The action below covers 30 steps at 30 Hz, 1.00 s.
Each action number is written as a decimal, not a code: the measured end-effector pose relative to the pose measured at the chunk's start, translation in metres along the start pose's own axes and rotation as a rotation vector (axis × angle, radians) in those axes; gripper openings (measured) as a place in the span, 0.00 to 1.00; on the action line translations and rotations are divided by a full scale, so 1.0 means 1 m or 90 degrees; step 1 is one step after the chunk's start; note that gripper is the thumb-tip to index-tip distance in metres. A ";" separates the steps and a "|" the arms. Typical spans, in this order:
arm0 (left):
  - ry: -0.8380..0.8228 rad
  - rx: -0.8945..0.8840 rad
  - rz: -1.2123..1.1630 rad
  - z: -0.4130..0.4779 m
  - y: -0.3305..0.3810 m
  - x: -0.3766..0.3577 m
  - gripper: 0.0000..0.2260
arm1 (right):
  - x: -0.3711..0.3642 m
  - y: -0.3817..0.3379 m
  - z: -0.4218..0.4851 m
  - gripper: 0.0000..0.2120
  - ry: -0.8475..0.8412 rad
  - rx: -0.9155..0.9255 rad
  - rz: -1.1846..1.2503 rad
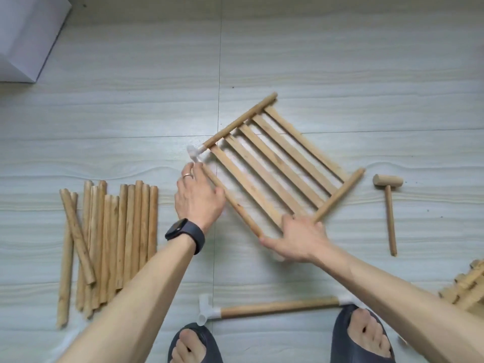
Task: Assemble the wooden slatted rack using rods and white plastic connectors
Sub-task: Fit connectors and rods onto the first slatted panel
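Item: slatted panel [277, 163], lying flat and askew on the floor [340, 61], its slats fixed between two round rails, with a white connector [194, 153] seated on the far rail's left end. Step in hand, as judged: fitting a side rod [243, 216] along the panel's left edge, its far end just at that connector. Left hand [197, 196], with ring and dark watch [186, 235], has its fingers curled over the rod's far part, grasping it. Right hand [301, 239] is spread over the near corner, thumb stretched to the rod's near end, fingertips beside the near rail's end; the palm hides what lies beneath, so whether it clasps anything cannot be told. Method advised: line the rod with the socket before pushing, press along its axis and not sideways, steady the panel so the connector does not twist off its rail, and take the mallet [389, 205], well apart to the right, only if hand force fails. Also present: spare rods [110, 239] heaped at the left; a made-up rod [277, 307] with white fittings at both ends, near the dark slippers [361, 336]; more slatted work [466, 286] at the right edge. Surface: pale wood-grain flooring with thin seams, hard and level. Room: a white box [26, 35] in the far-left corner, little else visible
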<state>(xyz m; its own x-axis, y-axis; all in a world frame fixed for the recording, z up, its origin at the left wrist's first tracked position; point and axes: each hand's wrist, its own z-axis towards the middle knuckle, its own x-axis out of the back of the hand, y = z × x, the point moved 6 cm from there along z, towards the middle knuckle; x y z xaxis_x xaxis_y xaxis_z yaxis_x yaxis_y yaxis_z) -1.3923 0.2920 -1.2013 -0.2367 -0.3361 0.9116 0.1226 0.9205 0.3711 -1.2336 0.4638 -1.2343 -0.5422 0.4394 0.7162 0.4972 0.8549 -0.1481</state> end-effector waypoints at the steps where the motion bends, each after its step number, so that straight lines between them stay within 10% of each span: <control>1: -0.029 0.067 -0.066 -0.011 -0.004 -0.008 0.29 | -0.005 -0.011 0.000 0.26 -0.046 0.038 0.107; 6: -0.221 0.142 -0.047 -0.055 -0.022 -0.046 0.28 | -0.004 -0.019 -0.015 0.12 0.050 0.205 0.464; 10: -0.204 0.056 0.009 -0.040 -0.026 -0.043 0.35 | 0.026 0.043 -0.015 0.10 0.334 0.166 0.157; 17: -0.058 -0.084 0.122 0.023 -0.020 -0.011 0.29 | -0.049 0.073 -0.027 0.17 -0.017 0.153 -0.179; 21: 0.045 -0.018 0.086 -0.034 -0.017 -0.021 0.32 | -0.064 0.032 -0.037 0.17 0.027 0.295 -0.047; 25: -0.071 0.274 -0.095 -0.094 -0.043 -0.061 0.40 | -0.036 0.026 -0.020 0.24 0.163 0.288 0.077; 30: -0.103 0.144 -0.107 -0.057 -0.031 -0.056 0.33 | -0.011 0.054 0.017 0.31 0.157 0.177 -0.188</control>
<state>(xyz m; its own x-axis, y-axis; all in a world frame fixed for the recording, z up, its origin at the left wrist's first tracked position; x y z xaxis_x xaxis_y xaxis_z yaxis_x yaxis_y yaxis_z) -1.3281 0.2713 -1.2541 -0.3873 -0.4683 0.7941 -0.1448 0.8816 0.4492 -1.2120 0.5101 -1.2618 -0.4390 0.1167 0.8909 0.1281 0.9895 -0.0665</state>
